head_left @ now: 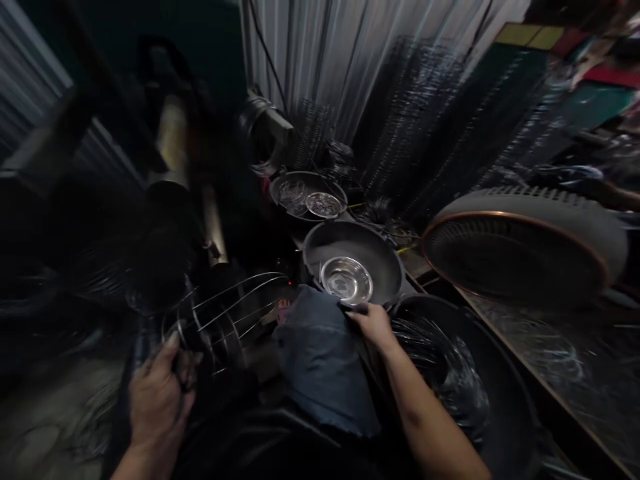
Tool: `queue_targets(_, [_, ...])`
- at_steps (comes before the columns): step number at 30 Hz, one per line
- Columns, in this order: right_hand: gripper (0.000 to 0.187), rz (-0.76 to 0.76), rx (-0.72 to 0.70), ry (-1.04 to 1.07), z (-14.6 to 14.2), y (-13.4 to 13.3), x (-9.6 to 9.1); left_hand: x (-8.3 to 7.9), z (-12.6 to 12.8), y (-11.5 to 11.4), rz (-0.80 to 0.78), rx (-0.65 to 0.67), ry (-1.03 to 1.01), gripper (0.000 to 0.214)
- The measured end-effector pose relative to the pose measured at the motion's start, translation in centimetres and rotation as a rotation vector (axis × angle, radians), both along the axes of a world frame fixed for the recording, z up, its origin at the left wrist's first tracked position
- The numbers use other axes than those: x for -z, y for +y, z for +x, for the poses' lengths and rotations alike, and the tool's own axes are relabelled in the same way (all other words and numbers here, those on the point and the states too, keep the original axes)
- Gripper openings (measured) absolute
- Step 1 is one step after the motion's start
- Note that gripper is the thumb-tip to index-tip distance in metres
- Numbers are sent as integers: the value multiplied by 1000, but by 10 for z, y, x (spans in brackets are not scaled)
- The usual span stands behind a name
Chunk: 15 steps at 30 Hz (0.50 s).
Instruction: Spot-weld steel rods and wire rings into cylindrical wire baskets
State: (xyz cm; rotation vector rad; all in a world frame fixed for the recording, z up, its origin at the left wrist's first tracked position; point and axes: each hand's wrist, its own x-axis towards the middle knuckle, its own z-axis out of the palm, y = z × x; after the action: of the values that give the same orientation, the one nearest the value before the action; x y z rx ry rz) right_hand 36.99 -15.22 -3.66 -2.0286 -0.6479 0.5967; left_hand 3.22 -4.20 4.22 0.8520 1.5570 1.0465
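Note:
My left hand [160, 387] is closed round one end of a frame of thin curved metal wires [235, 307], which stretches right from my fingers. My right hand [373, 325] reaches forward to the near rim of a shiny metal bowl [346, 280]. Its fingers are bent together, and whatever they pinch is too small or hidden to name. The bowl sits inside a round grey pan [385, 260]. Over my lap lies a blue-grey cloth [323, 360], just left of my right wrist.
A dark basin with bent wire pieces [445, 373] stands at my right. Farther off is another pan [280, 193] holding a small dish [323, 205]. A large fan [520, 247] faces in from the right. Machine parts [173, 143] rise at left; stacked wire racks [405, 107] lean at the back.

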Motion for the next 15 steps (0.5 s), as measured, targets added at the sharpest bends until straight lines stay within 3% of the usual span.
queue_targets(3, [21, 72, -3, 212, -28, 16, -27, 3, -2, 4, 28, -61, -203, 24])
queue_targets(8, [30, 238, -264, 902, -128, 81, -72, 10, -1, 7, 105, -123, -286, 25])
queue_targets(11, [28, 317, -223, 1130, -173, 108, -82, 11, -5, 8, 90, -197, -276, 33])
queue_targets(15, [21, 396, -165, 1261, -193, 120, -87, 15, -13, 13, 69, -274, -246, 40])
